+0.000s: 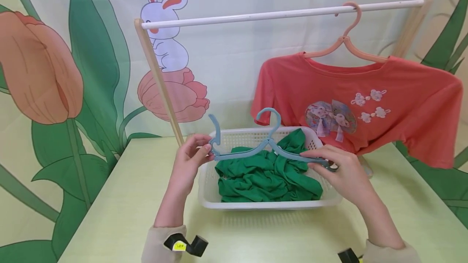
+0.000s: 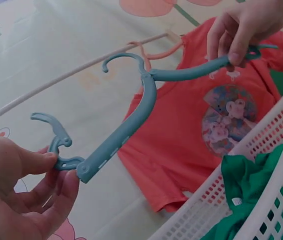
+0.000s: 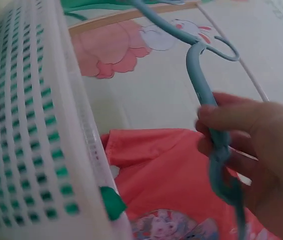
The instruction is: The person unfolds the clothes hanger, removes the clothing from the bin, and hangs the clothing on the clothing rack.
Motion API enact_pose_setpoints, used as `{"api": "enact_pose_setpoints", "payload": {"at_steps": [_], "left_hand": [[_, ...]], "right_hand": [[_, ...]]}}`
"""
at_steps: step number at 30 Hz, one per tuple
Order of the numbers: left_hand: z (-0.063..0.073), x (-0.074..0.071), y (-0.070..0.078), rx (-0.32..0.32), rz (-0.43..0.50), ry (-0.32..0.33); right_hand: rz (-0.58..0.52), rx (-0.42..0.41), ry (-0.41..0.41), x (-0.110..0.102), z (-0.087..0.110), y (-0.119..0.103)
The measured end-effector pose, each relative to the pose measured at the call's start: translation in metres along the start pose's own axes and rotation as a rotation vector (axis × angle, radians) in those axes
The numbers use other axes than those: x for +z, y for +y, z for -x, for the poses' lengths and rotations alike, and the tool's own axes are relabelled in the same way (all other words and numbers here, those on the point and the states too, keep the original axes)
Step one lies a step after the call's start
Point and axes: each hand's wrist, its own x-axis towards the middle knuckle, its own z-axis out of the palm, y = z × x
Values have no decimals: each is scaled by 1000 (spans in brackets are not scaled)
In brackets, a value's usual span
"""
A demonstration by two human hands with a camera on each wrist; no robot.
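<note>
A blue folding hanger (image 1: 248, 152) is held level over the basket, its hook pointing up. My left hand (image 1: 194, 153) pinches the hinged clip piece at its left end between thumb and fingers; in the left wrist view that clip (image 2: 56, 140) stands bent upward from the arm. At the other end my right hand (image 1: 338, 169) grips the right arm near its tip, thumb and fingers round it, as the right wrist view also shows. Below lies a crumpled green garment (image 1: 270, 177) in the white basket (image 1: 270, 205).
Behind the basket stands a rack with a white rail (image 1: 248, 17) and wooden posts. A red T-shirt (image 1: 303, 88) hangs from it on a pink hanger (image 1: 351, 39) at the right. A pale table (image 1: 124, 198) carries the basket, and a printed backdrop rises behind.
</note>
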Motion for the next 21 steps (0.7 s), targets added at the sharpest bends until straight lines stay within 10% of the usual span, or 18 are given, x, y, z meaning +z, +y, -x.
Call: {"api": "enact_pose_setpoints", "payload": {"at_steps": [7,21], "left_hand": [[-3,-4,2,2,218,84],[-2,7,-12,-43,428,193]], "right_hand": [[-172,-125,-321,-16,-24,8],[-322,-51,-283,-13,-33,21]]}}
